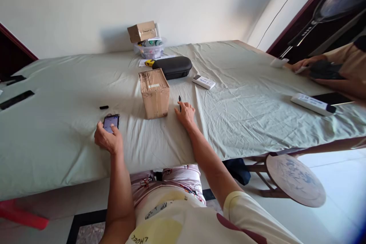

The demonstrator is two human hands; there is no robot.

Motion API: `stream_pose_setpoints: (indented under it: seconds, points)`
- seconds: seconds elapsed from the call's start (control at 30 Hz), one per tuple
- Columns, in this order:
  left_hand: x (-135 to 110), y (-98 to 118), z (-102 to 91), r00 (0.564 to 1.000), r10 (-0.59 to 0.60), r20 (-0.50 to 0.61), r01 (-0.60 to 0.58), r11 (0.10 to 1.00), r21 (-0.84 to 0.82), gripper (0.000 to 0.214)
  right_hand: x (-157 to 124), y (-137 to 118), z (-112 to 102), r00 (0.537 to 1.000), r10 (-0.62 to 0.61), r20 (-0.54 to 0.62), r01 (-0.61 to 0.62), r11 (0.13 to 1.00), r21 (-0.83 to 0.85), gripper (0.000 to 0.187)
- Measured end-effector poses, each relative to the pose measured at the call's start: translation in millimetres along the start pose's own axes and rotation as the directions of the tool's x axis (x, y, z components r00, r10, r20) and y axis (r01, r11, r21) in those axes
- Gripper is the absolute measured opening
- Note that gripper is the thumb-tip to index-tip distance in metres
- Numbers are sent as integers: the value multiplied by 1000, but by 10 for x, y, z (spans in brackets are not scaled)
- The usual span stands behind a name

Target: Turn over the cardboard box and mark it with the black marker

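My left hand (108, 138) is closed around a smartphone (109, 122) with a lit screen, the thumb lying over the glass. A small black cap (104, 107) lies on the cloth just beyond the phone. My right hand (186, 114) rests on the table, its fingers closed on a slim black pen (180, 99) that points away from me. Between my hands, nearer the right one, stands a taped cardboard box (156, 101) with print on its top.
Behind the box lie a black hard case (173, 66), a yellow item (149, 63) and a white device (204, 82). A plastic tub (150, 50) carries a smaller carton (142, 31). Another person's arm (337, 61) reaches in at right. A stool (296, 179) stands below the table edge.
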State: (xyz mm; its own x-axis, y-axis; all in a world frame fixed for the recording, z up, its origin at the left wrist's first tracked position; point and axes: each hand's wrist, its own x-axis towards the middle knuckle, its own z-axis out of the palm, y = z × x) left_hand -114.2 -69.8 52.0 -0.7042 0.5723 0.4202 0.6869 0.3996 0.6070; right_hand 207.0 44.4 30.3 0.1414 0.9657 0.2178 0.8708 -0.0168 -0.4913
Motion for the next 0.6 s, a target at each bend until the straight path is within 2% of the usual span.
stream_pose_setpoints:
  seconds: [0.1,0.17,0.27,0.33,0.6]
  points:
    - [51,-162,-70,993,-116,5,115,990,86,70,6,18,9,1000,2,-6,-2,1000,-14,45]
    - [68,-242,-66,987,-153,57,143,978,153,76,8,22,23,1000,2,-7,-2,1000,-18,43]
    - [59,-298,-15,975,-150,163,106,962,250,79,6,13,35,1000,13,3,-13,1000,-21,42]
    - [40,-308,27,971,-132,197,73,957,279,80,5,9,43,1000,17,-4,-17,1000,-14,42]
    - [-20,-321,101,977,-104,185,49,959,280,82,36,19,120,981,-28,-194,55,989,136,40]
